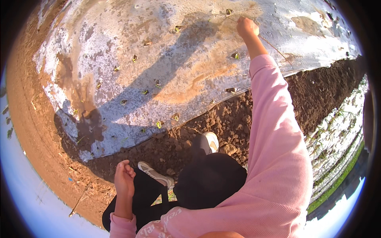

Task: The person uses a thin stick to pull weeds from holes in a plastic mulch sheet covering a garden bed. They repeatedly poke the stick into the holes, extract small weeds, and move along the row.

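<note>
My right hand (248, 27) reaches far out over a bed covered in silvery, soil-stained plastic mulch film (104, 38). It grips a thin brown stick (275, 48), whose far end points at a planting hole (228, 12) in the film. Behind the hand, the stick's other end slants towards the bed's edge. A small green seedling (236, 55) shows in a hole nearer to me. Low on the left, my left hand (124, 178) hangs above my dark-trousered leg, its fingers curled with nothing visible in them.
Several more seedlings, such as one seedling (159, 123) near the edge, poke through holes in the film. A furrow of clumped brown soil (229, 128) runs along the bed, with my shoes (212, 141) in it. Another film-covered bed (336, 134) lies at right. A loose stick (79, 200) lies lower left.
</note>
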